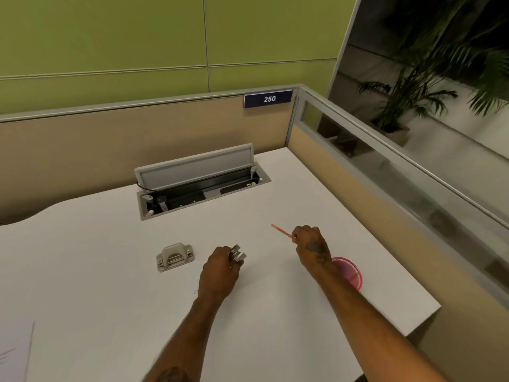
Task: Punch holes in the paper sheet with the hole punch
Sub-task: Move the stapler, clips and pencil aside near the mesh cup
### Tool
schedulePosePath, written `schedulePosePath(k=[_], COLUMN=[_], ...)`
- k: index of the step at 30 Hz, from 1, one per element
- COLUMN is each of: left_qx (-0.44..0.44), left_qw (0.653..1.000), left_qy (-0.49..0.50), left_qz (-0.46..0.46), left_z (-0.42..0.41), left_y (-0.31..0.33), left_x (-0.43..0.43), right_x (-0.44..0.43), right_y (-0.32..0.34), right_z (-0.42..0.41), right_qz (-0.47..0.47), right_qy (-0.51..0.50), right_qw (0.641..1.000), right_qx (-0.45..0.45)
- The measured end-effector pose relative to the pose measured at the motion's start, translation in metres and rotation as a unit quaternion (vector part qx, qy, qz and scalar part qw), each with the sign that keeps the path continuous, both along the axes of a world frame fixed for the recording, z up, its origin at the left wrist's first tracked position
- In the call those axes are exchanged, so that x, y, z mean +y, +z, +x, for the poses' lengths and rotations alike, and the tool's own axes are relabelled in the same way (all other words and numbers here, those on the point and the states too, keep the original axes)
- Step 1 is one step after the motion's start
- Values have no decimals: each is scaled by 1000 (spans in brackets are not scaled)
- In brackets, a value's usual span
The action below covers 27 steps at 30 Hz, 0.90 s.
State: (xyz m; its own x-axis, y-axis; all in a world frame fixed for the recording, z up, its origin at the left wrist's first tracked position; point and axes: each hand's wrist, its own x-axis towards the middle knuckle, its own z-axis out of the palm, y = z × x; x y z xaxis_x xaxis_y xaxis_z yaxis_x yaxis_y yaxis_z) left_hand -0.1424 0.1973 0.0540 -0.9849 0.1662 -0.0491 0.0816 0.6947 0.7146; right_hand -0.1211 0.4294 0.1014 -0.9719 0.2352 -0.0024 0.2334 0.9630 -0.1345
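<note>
A person's two bare forearms reach over a white surface (110, 285) in a beige-walled cubicle. The left hand (219, 267) curls its fingers (231, 257) around a small silver metal object (238, 255); what it is cannot be told. The right hand (312, 245), closed in a loose fist, pinches an orange pencil (282, 231) that points up and to the left. A grey hole punch (175, 256) sits on the surface just left of the left hand, untouched. White paper (13, 351) lies at the lower left corner, well apart from the punch. A pink round container (349, 271) stands behind the right wrist. An open cable tray (201, 186) is set into the surface farther back.
</note>
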Motion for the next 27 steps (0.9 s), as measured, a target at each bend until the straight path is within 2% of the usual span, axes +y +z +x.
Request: schedulePosePath(k=[6,15,22,27], left_qx=[-30,-76,-95,-97], left_qw=[999,993,989,989], left_qy=[-24,-78,-96,-99], left_qz=[-9,-49,-63,-43], left_z=[-26,-54,-62,-65], left_y=[-9,-36,-54,-55], left_x=[91,189,218,219], right_x=[79,134,149,159], right_y=[4,-26,-66,-72], right_z=[-35,-59,-65,-73], right_qz=[-28,-100,-190,-327], right_qy=[-56,-41,-54,-153], right_qw=[996,982,971,927], right_qx=[-69,-155,-137,-98])
